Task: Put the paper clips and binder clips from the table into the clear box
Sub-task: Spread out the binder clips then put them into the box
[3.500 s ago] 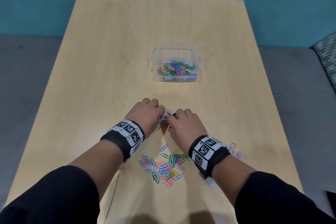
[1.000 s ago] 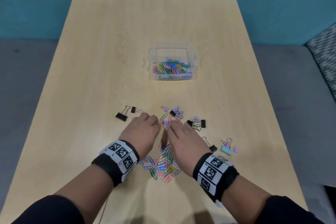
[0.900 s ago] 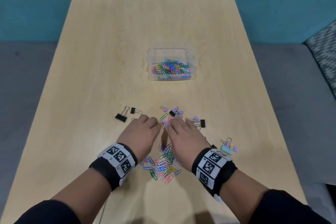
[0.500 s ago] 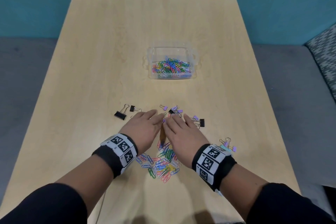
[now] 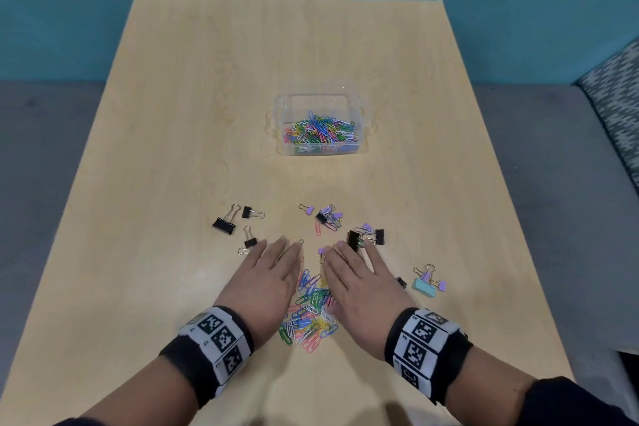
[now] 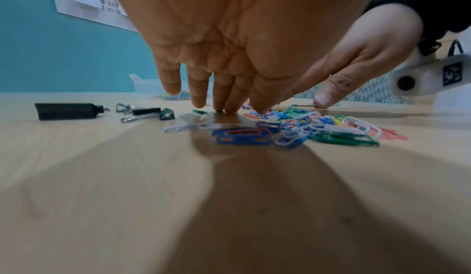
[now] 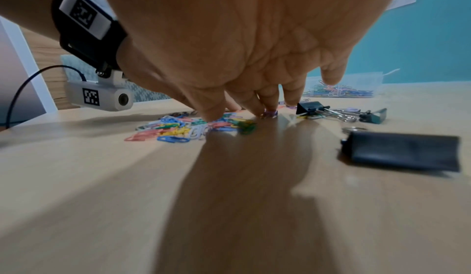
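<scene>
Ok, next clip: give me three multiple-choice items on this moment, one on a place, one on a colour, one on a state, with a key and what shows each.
1. Where does the loose pile of paper clips lie?
A. between the two hands
B. behind the box
C. at the table's far left corner

2. What colour is the big binder clip right of the right hand?
A. red
B. light blue
C. yellow

3. How are the left hand and the right hand?
A. both in fists
B. each pinching a clip in the air
C. both open, fingers straight, tips down at the table

Key: 1 A, the head view shows the pile between the palms, nearer than the box. 2 B, it is pale blue with lilac ones beside it. 3 C, both wrist views show straight fingers reaching the tabletop.
</scene>
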A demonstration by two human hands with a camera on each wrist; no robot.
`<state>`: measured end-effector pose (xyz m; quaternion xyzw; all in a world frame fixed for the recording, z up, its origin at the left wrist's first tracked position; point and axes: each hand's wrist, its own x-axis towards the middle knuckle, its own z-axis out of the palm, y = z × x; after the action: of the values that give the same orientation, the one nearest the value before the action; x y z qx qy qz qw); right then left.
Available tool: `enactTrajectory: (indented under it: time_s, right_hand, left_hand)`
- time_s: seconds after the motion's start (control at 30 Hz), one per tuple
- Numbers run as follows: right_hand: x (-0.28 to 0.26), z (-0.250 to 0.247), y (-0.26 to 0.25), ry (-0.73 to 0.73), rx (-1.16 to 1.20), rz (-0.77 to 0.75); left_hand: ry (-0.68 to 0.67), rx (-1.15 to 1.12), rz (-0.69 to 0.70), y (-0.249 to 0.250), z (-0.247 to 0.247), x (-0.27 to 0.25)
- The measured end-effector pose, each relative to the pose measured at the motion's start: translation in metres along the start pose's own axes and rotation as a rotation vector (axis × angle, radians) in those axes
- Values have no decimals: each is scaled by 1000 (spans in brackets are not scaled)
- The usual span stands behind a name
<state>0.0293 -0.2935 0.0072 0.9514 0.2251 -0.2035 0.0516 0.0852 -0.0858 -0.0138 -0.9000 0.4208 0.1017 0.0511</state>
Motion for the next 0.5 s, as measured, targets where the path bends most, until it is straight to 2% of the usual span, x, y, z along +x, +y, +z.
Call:
enactTrajectory:
  time_s: [0.17,0.3,0.4,0.5]
  right_hand:
    - [-11,6,16,-10,-3,-19]
    - [-15,9,28,-25,-25,44]
    - [-15,7,30,34,2,83]
    - [-3,4,21,131,70,38]
  left_hand:
    - [73,-39,2,0,-12,18]
    - [72,-78,45,1,-13,43]
    - [44,-68,64,2,-13,46]
    - [86,-134,68,5,-14,35]
